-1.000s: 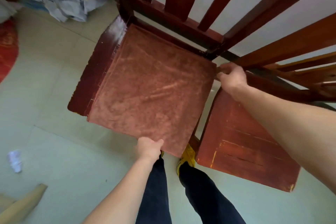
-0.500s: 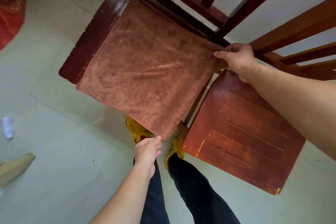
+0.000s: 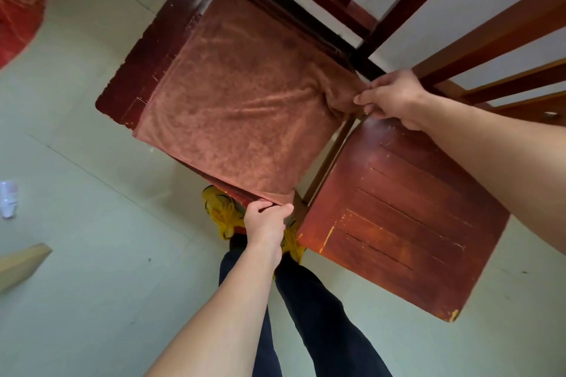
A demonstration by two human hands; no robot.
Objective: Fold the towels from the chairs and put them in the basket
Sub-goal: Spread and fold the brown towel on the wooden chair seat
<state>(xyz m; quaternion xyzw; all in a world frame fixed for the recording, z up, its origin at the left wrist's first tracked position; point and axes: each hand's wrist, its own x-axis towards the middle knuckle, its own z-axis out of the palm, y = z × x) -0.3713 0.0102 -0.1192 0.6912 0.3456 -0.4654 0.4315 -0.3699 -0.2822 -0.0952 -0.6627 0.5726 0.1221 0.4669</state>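
My left hand (image 3: 266, 220) reaches straight out in front of me, forearm running up from the bottom edge. Its fingers and thumb are curled, pinching the near corner of the towel (image 3: 245, 107) where it hangs over the front of the seat. My right hand (image 3: 392, 98) comes in from the right with the arm stretched across. Its knuckles face up, and the thumb and fingers are closed on the towel's far right corner, where the cloth bunches into creases.

I count one towel, rust-brown, lying mostly flat over the seat of the left chair (image 3: 147, 70); a strip of dark red wood shows bare along the seat's left side.

There are two chairs. The second, the right chair (image 3: 398, 217), stands just beside the first, its slatted seat uncovered and partly under my right forearm. Both have red wooden back rails against a pale wall.

Below my left hand are my two yellow shoes (image 3: 220, 208) and dark trouser legs on the tiled floor (image 3: 92, 300). One crumpled scrap of paper (image 3: 8, 199) lies near the left edge.
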